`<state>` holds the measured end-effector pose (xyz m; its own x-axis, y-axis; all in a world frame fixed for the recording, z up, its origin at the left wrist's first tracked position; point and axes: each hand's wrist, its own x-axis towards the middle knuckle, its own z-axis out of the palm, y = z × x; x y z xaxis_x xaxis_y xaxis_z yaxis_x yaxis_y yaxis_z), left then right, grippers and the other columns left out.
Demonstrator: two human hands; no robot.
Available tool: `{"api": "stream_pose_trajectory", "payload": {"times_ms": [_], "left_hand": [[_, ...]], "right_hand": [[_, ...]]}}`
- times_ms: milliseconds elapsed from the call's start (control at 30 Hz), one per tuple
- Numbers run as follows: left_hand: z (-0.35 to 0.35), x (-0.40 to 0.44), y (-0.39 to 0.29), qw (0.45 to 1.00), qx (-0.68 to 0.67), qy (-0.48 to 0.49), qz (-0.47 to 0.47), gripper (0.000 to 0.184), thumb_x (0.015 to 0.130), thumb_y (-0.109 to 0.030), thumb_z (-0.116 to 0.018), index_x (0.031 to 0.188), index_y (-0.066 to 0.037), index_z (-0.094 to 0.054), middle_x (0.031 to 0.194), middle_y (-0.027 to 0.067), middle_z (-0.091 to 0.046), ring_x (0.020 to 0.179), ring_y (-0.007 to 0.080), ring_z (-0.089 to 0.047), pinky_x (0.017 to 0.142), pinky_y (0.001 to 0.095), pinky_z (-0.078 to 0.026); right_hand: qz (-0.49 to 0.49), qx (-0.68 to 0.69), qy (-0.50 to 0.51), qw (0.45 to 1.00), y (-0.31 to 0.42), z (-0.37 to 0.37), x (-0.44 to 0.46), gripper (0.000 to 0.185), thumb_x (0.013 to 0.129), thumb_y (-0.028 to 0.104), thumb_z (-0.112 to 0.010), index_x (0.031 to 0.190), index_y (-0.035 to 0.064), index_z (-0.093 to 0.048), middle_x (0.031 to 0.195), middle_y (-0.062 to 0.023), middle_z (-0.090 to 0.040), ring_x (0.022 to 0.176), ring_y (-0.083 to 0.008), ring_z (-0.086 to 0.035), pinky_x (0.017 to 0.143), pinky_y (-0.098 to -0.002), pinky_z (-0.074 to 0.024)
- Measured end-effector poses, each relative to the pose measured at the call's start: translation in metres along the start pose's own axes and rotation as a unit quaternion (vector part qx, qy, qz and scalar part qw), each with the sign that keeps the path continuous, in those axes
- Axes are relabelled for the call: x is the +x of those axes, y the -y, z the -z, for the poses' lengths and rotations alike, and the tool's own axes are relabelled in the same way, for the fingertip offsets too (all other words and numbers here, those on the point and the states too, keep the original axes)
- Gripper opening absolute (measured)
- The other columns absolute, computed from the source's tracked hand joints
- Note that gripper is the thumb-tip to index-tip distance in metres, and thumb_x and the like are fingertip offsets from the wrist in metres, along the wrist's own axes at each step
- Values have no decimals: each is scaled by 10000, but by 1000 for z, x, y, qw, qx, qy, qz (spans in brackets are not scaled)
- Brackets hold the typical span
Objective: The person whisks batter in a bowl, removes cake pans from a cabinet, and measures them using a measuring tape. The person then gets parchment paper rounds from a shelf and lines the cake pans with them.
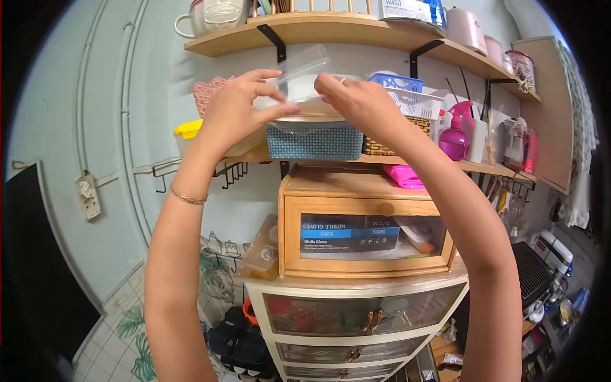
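A clear plastic zip bag (pixel 304 63) is held up above the blue woven basket (pixel 315 141) on the lower wall shelf. My right hand (pixel 358 103) pinches the bag's right side, fingers curled in. On the other side, my left hand (pixel 245 102) has its thumb and fingers spread apart, close to the bag's left side; whether a fingertip touches it is hard to see. More clear plastic hangs over the basket's front rim. The basket's contents are mostly hidden behind my hands.
Beside the blue basket stand a brown wicker basket (pixel 377 146), a white basket (pixel 417 104) and a yellow-lidded container (pixel 187 130). A purple spray bottle (pixel 454 137) is further right. Below is a wooden cabinet (pixel 369 205) holding a nitrile glove box (pixel 347 237), above a drawer unit (pixel 356 290).
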<state>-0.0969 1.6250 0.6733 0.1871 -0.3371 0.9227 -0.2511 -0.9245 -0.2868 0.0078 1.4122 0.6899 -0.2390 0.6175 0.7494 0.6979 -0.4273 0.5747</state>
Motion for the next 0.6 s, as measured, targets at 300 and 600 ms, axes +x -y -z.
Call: {"api": "stream_pose_trajectory", "payload": {"times_ms": [300,600], "left_hand": [[-13,16,15,998,5,-54,36,169,797,-206,-667,765,-43,-698,1024,44,-613,833,249,-620,718,349,-476],[-18,-3,15,995,-16,-92,21,179,799,-226,-667,756,-58,-714,991,36,-616,799,247,-617,694,359,-479]], "right_hand": [[56,-33,-2,998,4,-5,7,143,864,191,-595,826,53,-593,1089,-31,-564,974,-265,-561,889,-409,-421],[65,-133,-57,987,28,-3,1,174,775,255,-677,746,84,-663,1168,-7,-564,1038,-186,-547,974,-436,-366]]}}
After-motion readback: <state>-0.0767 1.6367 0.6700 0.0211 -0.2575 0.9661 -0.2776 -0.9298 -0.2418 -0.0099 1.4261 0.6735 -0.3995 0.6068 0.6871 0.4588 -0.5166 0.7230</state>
